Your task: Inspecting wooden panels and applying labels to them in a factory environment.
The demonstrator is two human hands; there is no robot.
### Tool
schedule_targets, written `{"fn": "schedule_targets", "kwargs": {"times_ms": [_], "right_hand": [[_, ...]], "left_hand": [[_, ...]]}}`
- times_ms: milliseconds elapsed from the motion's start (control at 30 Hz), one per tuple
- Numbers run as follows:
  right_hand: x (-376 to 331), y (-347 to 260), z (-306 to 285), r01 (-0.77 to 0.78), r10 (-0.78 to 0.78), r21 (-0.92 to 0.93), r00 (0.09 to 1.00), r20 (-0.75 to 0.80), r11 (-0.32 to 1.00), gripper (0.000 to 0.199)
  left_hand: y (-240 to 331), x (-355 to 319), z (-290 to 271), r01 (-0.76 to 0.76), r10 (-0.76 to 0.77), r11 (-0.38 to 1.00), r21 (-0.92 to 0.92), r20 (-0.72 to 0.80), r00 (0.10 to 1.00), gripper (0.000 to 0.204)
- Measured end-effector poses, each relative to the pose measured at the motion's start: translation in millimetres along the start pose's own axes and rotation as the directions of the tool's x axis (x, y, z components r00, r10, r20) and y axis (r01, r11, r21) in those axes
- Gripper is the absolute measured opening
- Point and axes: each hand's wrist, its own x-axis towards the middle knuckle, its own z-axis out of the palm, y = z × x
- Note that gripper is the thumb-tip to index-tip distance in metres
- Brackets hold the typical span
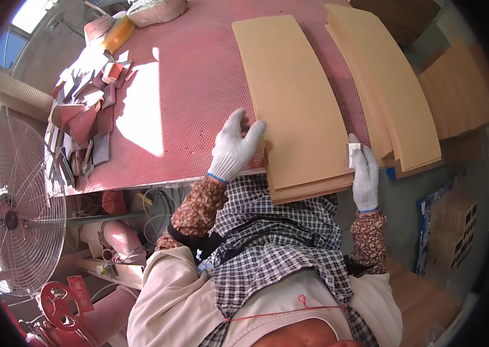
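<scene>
My left hand (234,147), in a white knit glove, has its thumb and fingers apart beside the left edge of a stack of long tan boards (296,104). Its thumb tip meets that edge or lies very close to it. At the stack's near right corner my gloved right hand (366,179) has its fingers on a small rectangular piece (354,156) with a white face and a brownish edge. The piece stands against the boards' right side. The stack's near end juts past the table edge, and its lower boards show slightly offset.
A second stack of tan boards (395,92) lies to the right on the red mesh-patterned table (198,75). Loose abrasive sheets and scraps (85,121) heap at the table's left, near a yellow roll (119,33). A caged fan (10,217) and a red handwheel (61,306) stand left.
</scene>
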Motion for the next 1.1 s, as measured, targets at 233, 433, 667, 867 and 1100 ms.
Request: {"fn": "schedule_targets", "kwargs": {"times_ms": [233,433,667,867,1100], "right_hand": [[-8.6,9.2,24.9,0.035,-0.037,-0.036,0.997,-0.060,0.999,0.045],[-12.9,14.2,18.6,-0.014,0.014,-0.005,0.999,-0.045,1.000,0.046],[-18.7,25.3,2.1,-0.074,0.072,-0.012,0.991,-0.115,0.997,0.040],[-36.1,16.1,-22.6,-0.255,0.185,-0.493,0.965,-0.188,0.831,0.024],[-50.8,28.3,-10.5,-0.079,0.132,-0.778,0.991,0.005,0.623,0.024]], "left_hand": [[-17.8,24.9,55.9,-0.267,0.231,0.950,-0.163,-0.208,0.950,0.091],[-26.8,21.7,64.9,-0.260,0.229,0.944,-0.204,-0.163,0.960,0.092],[-18.0,14.8,83.0,-0.212,0.212,0.977,0.017,-0.185,0.960,0.091],[-24.1,84.0,40.6,-0.201,0.162,0.971,-0.133,-0.257,0.953,0.086],[-1.9,181.2,35.0,-0.349,0.258,0.918,-0.190,-0.383,0.887,0.082]]}}
